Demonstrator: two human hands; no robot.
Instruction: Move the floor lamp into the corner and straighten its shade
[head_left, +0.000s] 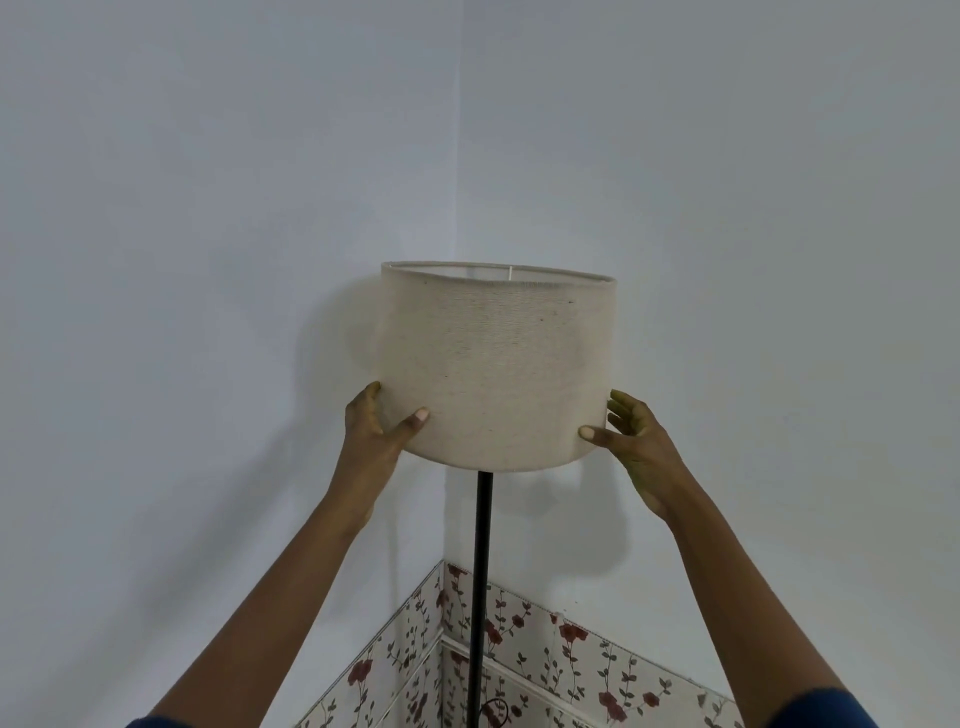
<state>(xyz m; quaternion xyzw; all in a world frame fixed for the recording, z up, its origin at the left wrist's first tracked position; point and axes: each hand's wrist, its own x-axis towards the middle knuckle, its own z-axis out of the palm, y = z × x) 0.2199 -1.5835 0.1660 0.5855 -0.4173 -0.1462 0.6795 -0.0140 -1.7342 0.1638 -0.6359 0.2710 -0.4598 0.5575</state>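
The floor lamp stands in the corner where two pale walls meet. Its beige fabric drum shade (496, 364) sits on a thin black pole (480, 571) and tilts slightly, with the top rim higher on the left. My left hand (376, 431) grips the shade's lower left edge, thumb on the front. My right hand (631, 441) holds the lower right edge, with the thumb on the fabric and the fingers spread around the side. The lamp's base is out of view.
Floral-patterned tiles (566, 649) run along the bottom of both walls. A dark cord loop (493, 712) hangs near the pole at the bottom. The walls (208, 208) stand close behind the shade on both sides.
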